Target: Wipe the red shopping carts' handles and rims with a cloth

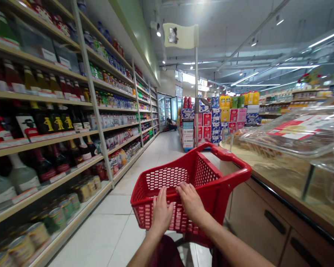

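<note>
A red plastic shopping cart with perforated basket walls stands right before me, its side towards me and its handle to the right. No goods show in the visible part of its basket. At the near rim, my left hand has its fingers stretched upward and its thumb apart. My right hand lies a little to the right, fingers extended across that same rim. Neither hand is wrapped round the rim. Whether the palms press on the basket wall is hard to tell.
Tall shelves of bottles and cans line the left side. A counter with clear plastic food packs borders the right. Stacked drink cartons stand ahead by a signpost. A person crouches far down the tiled aisle.
</note>
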{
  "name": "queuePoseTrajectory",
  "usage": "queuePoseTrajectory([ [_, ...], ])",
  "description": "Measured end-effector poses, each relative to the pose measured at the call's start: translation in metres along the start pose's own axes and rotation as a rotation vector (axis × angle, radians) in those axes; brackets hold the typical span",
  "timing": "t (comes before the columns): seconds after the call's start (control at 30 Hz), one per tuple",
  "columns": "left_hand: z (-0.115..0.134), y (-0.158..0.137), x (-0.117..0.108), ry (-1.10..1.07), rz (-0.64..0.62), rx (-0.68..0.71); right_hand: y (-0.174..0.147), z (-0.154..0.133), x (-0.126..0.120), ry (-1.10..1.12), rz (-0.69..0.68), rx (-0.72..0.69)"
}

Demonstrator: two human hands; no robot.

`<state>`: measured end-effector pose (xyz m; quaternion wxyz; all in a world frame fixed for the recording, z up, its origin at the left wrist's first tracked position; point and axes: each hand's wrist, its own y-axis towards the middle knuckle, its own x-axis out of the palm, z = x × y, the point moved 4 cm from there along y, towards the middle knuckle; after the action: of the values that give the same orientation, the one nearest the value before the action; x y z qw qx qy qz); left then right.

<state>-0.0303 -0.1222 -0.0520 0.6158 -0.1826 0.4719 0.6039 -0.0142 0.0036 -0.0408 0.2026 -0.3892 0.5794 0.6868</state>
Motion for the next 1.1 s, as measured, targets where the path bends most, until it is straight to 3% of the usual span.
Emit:
queuePoseTrajectory([
  [0.13, 0.045, 0.021, 0.013, -0.259, 0.021, 0.174, 0.001, 0.017, -0.022, 0.049, -0.195, 0.015],
  [0.23, 0.078, 0.031, 0.029, -0.197, 0.002, 0.283, -0.008, 0.050, -0.045, 0.004, -0.261, 0.074],
  [0.33, 0.086, 0.032, 0.036, -0.143, 0.024, 0.321, -0.015, 0.071, -0.060, -0.031, -0.231, 0.079],
  [0.43, 0.054, 0.026, 0.027, -0.093, 0.033, 0.349, -0.018, 0.077, -0.065, -0.028, -0.178, 0.096],
  [0.53, -0.015, 0.019, 0.004, -0.016, 0.073, 0.315, -0.018, 0.077, -0.065, -0.014, -0.131, 0.110],
  [0.63, -0.075, 0.017, -0.017, 0.122, 0.229, 0.183, -0.016, 0.075, -0.064, -0.022, -0.088, 0.120],
  [0.7, -0.082, 0.017, -0.015, 0.142, 0.286, 0.140, -0.015, 0.072, -0.062, -0.036, -0.070, 0.135],
  [0.83, -0.029, 0.021, 0.017, 0.048, 0.173, 0.321, -0.015, 0.069, -0.059, -0.046, -0.057, 0.149],
  [0.9, -0.017, 0.023, 0.025, 0.027, 0.134, 0.369, -0.016, 0.069, -0.060, -0.042, -0.056, 0.134],
  [0.97, -0.035, 0.023, 0.019, 0.043, 0.150, 0.329, -0.018, 0.070, -0.061, -0.039, -0.053, 0.120],
  [1.1, -0.108, 0.017, -0.016, 0.110, 0.325, 0.086, -0.018, 0.069, -0.061, -0.039, -0.036, 0.131],
])
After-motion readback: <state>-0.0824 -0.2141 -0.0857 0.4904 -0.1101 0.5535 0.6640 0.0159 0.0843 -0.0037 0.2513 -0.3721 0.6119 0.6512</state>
